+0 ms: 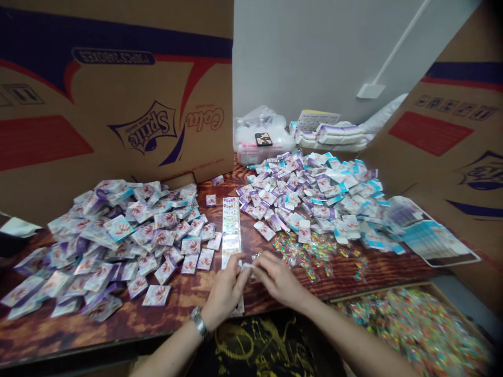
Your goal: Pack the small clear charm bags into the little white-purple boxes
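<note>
My left hand (227, 287) and my right hand (278, 277) meet at the table's front edge, closed on a small white packet (247, 266) between their fingertips. The fingers hide most of it. Just beyond them lies a long strip of colourful stickers (231, 230), partly covered by my left hand. To the left spreads a heap of small white and purple printed packets (129, 225). Another heap of small white, purple and blue boxes (306, 188) is at the right. Small clear bags of bright candy-like pieces (306, 254) are scattered near my right hand.
Large cardboard cartons (165, 78) stand at the left and right. An open box of many colourful little bags (408, 324) sits low at the right. A tray of flat stacked cartons (432, 235) lies beside it. At the back is a plastic tub (255, 154) with a phone (263, 139) on top.
</note>
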`<state>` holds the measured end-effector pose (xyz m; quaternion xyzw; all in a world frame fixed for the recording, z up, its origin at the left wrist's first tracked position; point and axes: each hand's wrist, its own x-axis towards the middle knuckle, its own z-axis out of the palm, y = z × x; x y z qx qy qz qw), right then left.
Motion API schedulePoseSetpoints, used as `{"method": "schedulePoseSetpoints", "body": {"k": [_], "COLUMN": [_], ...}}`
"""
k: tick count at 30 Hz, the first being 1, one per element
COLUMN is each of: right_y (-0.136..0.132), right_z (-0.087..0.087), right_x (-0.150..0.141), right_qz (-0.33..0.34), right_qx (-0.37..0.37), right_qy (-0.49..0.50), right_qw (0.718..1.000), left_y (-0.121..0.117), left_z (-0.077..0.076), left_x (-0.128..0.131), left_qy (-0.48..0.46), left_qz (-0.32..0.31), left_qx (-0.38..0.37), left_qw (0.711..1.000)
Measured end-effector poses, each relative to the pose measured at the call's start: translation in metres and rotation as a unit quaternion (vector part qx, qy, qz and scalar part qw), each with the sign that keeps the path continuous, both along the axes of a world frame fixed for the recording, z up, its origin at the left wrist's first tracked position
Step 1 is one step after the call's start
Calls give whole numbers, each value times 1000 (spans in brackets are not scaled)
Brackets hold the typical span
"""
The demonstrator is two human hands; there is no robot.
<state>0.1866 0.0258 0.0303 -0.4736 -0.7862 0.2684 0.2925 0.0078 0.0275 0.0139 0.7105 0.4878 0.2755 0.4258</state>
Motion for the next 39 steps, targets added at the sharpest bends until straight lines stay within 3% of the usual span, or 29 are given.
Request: {"method": "schedulePoseSetpoints", "body": {"k": [3,5,10,14,19,25,30,32,36,39], "right_y": [17,26,34,42,49,49,45,42,37,33], "right_z": [-3,-7,-21,-30,-45,-50,-38,-30,-13,0], "right_x": [34,52,61,56,53,58,71,71,58,43], "right_qz": [-109,-126,15,59,103,63,-1,-38,-76,-52], "right_qx": [11,8,-11,-11,-16,-43,-76,-106,-207,-223], "right_qy": [-6,-35,-169,-192,-176,-134,-60,20,233,255], "right_qw": [994,991,985,980,979,988,995,993,947,940], "left_y": [37,66,116,129,128,117,101,90,62,41], "left_z": [4,0,-22,-30,-29,-34,-22,-15,-9,-10], "left_x": [21,40,76,72,58,59,48,37,12,-3], "left_qy": [173,211,265,287,296,275,220,203,145,124], "left_qz": [-74,-104,-179,-231,-246,-207,-140,-107,-55,-51], "left_qx": [119,157,190,201,215,228,251,254,240,224], "left_qw": [975,959,928,908,898,911,932,940,958,965]}}
